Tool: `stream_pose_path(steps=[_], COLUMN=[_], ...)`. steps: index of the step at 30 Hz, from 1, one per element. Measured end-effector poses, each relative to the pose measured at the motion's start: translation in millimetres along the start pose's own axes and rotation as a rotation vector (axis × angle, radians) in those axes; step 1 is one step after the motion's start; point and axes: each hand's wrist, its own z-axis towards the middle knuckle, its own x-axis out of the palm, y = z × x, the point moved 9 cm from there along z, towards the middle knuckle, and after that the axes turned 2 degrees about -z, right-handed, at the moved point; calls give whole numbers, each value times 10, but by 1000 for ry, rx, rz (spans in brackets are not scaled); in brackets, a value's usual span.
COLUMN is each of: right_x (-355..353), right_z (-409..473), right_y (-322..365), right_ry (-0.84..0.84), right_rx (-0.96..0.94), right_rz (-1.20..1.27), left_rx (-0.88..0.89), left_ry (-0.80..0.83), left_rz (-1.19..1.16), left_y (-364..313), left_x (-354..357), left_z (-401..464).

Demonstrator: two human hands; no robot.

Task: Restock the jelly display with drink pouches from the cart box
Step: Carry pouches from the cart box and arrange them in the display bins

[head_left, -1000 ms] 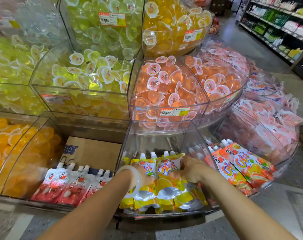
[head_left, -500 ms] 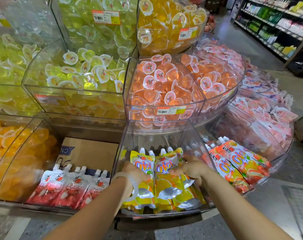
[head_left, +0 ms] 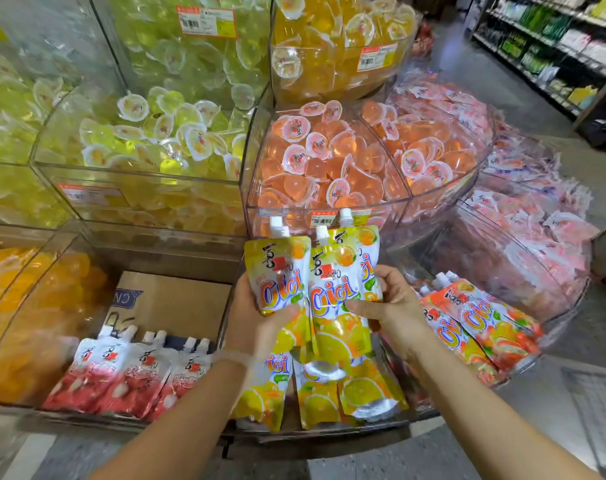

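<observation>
Yellow orange-flavour drink pouches (head_left: 332, 285) with white caps stand upright, raised above the clear middle bin (head_left: 329, 427) of the bottom row. My left hand (head_left: 256, 317) grips the left pouch from its left side. My right hand (head_left: 391, 306) grips the right pouches from the right, thumb across their front. More yellow pouches (head_left: 329, 393) lie flat in the bin beneath them. The cart box is not in view.
Red lychee pouches (head_left: 128, 379) lie in the left bin on a cardboard sheet (head_left: 177, 299). Orange-red pouches (head_left: 481, 327) fill the right bin. Clear bins of peach jelly cups (head_left: 329, 161) and green jelly cups (head_left: 149, 140) rise behind. A store shelf (head_left: 550, 46) stands far right across the aisle.
Both hands have lifted a few yellow pouches up out of the middle bin and stood them upright. The camera has moved closer.
</observation>
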Motion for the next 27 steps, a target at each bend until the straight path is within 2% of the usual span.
stream_pose_path(steps=[3, 6, 10, 13, 16, 19, 23, 27], right_x=[43, 39, 75, 46, 10, -37, -30, -103], right_z=[130, 209, 244, 232, 203, 207, 214, 155], right_y=[-194, -311, -312, -295, -243, -222, -167, -153], right_ry=[-66, -121, -68, -86, -155, -231, -254, -374], right_rx=[35, 115, 152, 108, 18, -9, -41, -64], right_rz=[-91, -258, -308, -336, -455, -413, -385, -434], left_rx=[-69, -226, -368, -490, -478, -441, -422, -359], left_ry=[-68, -70, -59, -104, -250, -348, -339, -283], left_rz=[85, 288, 374, 502, 446, 353, 340, 507], left_y=[107, 235, 359, 440, 418, 420, 368, 232], left_x=[24, 76, 107, 38, -38, 3, 23, -46], left_z=[169, 210, 318, 296, 101, -166, -115, 144])
